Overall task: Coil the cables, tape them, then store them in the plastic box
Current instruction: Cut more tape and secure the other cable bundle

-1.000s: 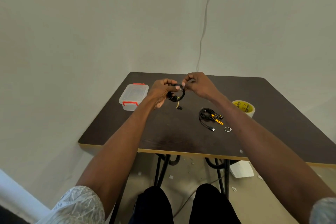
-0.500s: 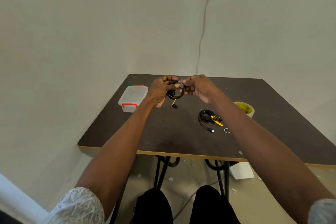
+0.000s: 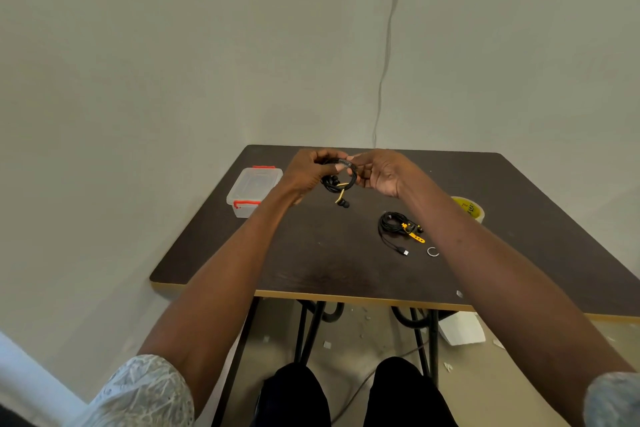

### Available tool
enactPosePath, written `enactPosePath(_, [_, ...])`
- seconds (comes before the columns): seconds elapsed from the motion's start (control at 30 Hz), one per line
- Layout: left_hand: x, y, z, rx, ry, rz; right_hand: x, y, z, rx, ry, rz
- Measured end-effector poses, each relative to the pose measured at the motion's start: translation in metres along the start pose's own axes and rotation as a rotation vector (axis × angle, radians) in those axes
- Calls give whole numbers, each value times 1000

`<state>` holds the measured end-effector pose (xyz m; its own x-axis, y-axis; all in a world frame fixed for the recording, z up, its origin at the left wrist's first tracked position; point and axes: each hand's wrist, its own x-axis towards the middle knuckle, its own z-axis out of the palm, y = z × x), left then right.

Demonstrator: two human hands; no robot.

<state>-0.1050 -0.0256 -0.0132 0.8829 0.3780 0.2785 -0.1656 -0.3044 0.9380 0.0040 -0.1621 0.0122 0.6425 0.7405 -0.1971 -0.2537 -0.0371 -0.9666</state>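
At the back left of the bench (image 3: 311, 260), close to its left edge, sits the plastic box (image 3: 254, 190) — clear, with red clips, its lid on; what it holds cannot be told through the plastic. Above the far middle of the bench both hands are raised together. The left hand (image 3: 308, 174) grips one side of a small black coiled cable (image 3: 338, 180), fingers curled round the loops, while the right hand (image 3: 382, 173) pinches the coil's other side. A short end with a gold-coloured stem and a dark tip hangs down from the coil, clear of the bench top.

To the right of centre a second cable (image 3: 393, 224) lies on the bench, loosely coiled and black, with a yellow strap across it and a plug end trailing toward the near edge. A small pale ring (image 3: 433, 252) lies just beside that plug. The tape roll (image 3: 469, 208) — yellow — stands farther right, partly hidden behind the right forearm. The near half of the dark bench top lies bare up to its pale front edge. A wall runs along the left and back sides.
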Motion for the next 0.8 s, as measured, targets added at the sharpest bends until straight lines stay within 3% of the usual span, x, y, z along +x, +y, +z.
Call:
enactPosePath(0.17, [5,8,-3,67,14,-15,1,-4,-1,-14,26,-103])
enactPosePath(0.4, [13,12,-5,118,62,-82,3,-4,-5,-84,-64,-244])
enactPosePath(0.63, [14,13,-5,227,-41,-237,11,11,-4,-436,77,-460])
enactPosePath(0.8, [12,7,-8,243,-88,-266,13,30,-3,-444,126,-539])
